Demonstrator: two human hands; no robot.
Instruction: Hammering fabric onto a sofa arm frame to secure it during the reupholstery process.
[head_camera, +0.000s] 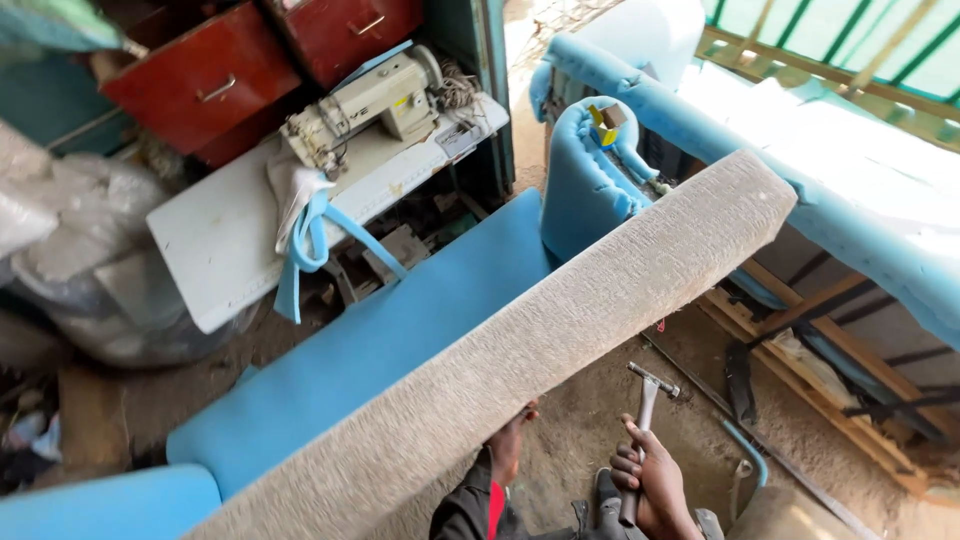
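A long beige fabric-covered panel (520, 345) runs diagonally across the middle, tilted up to the right. My left hand (508, 440) grips its lower edge from underneath, fingers partly hidden behind it. My right hand (652, 478) is closed on the handle of a small hammer (648, 398), head upward, just right of the panel above the dirt floor. A light blue cushioned sofa part (380, 345) lies behind the panel.
A sewing machine (365, 105) stands on a white table (215, 240) at the upper left, red drawers (205, 85) behind it. A blue padded sofa frame (700, 125) with exposed wood slats (830, 390) fills the right. Plastic sacks (70, 240) lie at left.
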